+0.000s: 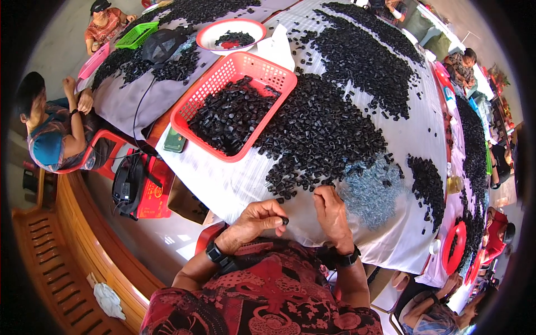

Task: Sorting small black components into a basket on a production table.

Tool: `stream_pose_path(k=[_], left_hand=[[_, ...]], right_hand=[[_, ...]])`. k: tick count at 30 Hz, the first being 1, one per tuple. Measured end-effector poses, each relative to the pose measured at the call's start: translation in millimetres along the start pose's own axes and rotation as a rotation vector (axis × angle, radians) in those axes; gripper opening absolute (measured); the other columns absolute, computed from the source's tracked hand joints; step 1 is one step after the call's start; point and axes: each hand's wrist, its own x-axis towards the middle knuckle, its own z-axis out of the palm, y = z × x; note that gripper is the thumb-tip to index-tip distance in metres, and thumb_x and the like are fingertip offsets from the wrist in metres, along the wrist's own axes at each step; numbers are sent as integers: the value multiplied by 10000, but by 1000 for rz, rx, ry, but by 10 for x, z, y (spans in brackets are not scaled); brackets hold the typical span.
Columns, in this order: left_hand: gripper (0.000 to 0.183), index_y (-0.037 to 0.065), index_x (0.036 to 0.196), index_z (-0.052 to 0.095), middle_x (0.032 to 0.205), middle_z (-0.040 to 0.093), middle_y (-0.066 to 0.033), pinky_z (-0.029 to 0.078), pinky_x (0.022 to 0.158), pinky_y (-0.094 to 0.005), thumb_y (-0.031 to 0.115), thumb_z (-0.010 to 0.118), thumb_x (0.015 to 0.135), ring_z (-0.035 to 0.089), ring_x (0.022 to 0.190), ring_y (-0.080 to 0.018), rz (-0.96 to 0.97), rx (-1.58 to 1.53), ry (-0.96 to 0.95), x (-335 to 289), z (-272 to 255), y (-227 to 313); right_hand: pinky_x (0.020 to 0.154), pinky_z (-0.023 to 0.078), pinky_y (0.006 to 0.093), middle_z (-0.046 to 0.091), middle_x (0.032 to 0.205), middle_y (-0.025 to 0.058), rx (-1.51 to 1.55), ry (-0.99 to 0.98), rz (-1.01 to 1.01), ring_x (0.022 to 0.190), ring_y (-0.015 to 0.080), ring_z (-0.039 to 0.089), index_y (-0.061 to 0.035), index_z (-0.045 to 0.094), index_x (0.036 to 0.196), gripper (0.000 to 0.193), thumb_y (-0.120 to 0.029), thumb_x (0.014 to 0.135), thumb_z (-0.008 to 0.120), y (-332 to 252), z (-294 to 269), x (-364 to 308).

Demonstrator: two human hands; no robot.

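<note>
My left hand is closed in a pinch on a small black plastic part, just above the near edge of the white-covered table. To its right, my right hand is raised with its fingers curled together. Its fingertips are by the near edge of a large pile of black plastic parts, and what they hold, if anything, is too small to make out. Beside that hand lies a heap of small clear bluish pieces. A red perforated basket with many black parts in it stands beyond my left hand.
A dark green phone lies left of the basket. Behind it stands a white basin with a red rim. Another black pile lies to the right. Several people sit around the tables. A wooden bench is at the lower left.
</note>
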Motion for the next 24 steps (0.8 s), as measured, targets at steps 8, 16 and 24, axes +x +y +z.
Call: stream_pose_path(k=[8,16,24], left_hand=[[133,-15,986,577,840,625,-81,499,682,-268,86,589,900,601,758,-133,88,-44,71,117,47,27],[113,-13,990,576,850,635,-79,505,703,-268,59,577,904,609,759,-132,90,81,94,150,113,8],[82,6,980,576,850,637,-60,499,725,-252,36,571,904,601,759,-113,92,195,109,166,182,14]], right_hand=[[628,402,216,536,867,15,494,-154,149,727,77,486,-45,608,1003,142,7,879,561,-290,-107,-72],[668,400,176,508,870,-18,788,-78,219,749,32,468,-30,565,1016,175,55,863,561,-412,-22,-136],[681,427,202,532,876,-12,696,-164,229,777,39,503,-23,559,998,156,53,861,559,-416,-15,-167]])
